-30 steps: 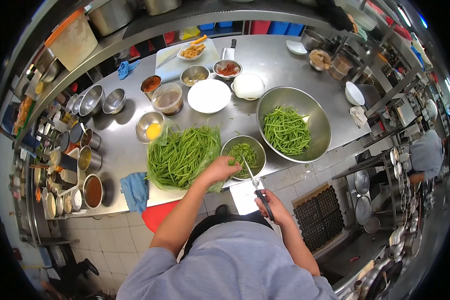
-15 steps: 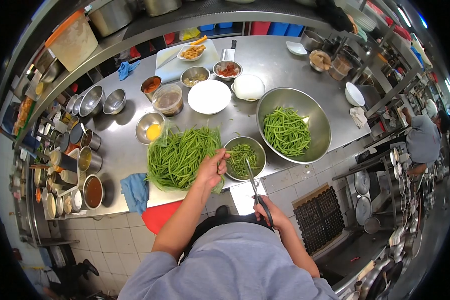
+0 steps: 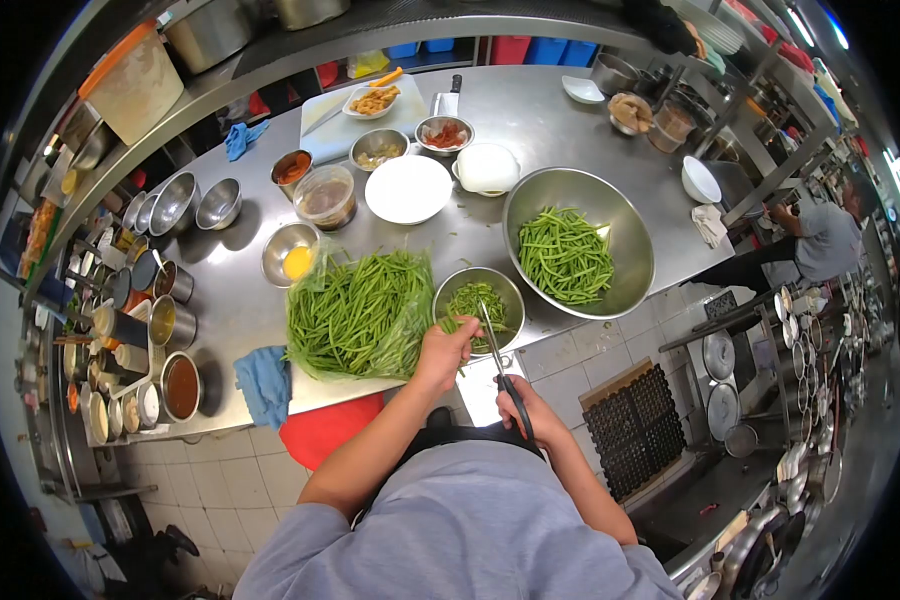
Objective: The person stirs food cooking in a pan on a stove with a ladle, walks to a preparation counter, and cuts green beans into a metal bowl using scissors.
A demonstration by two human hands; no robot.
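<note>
**Hand position: scissors (image 3: pixel 511 390) over small bowl (image 3: pixel 516 300)**

Take the small bowl, at the near edge of the steel table (image 3: pixel 570 120), as clock centre. Grips the scissors with the right hand (image 3: pixel 533 408) at 5 o'clock, clamped around the black handles. Extends the blades over the bowl, pointing between 11 and 12 o'clock. Cannot tell the opening of the blades at this scale. Keys the left hand (image 3: pixel 447 350) to 7 o'clock, beside the bowl's rim, with thumb and forefinger together on a few green beans (image 3: pixel 454 324), close to the blades. Note the cut green pieces (image 3: pixel 467 298) inside the small bowl.

Locate the clear bag (image 3: pixel 417 335) at 9 o'clock, just beside the small bowl and heaped with long beans. Locate the large bowl (image 3: pixel 627 240) at 2 o'clock, with a bean pile (image 3: pixel 567 255) inside.

Find the white plate (image 3: pixel 407 188) at 11 o'clock, with the cutting board (image 3: pixel 342 137) farther out on the same bearing. Find the blue cloth (image 3: pixel 263 387) at 8 o'clock, on the table edge. Find the black floor mat (image 3: pixel 635 430) at 4 o'clock.
</note>
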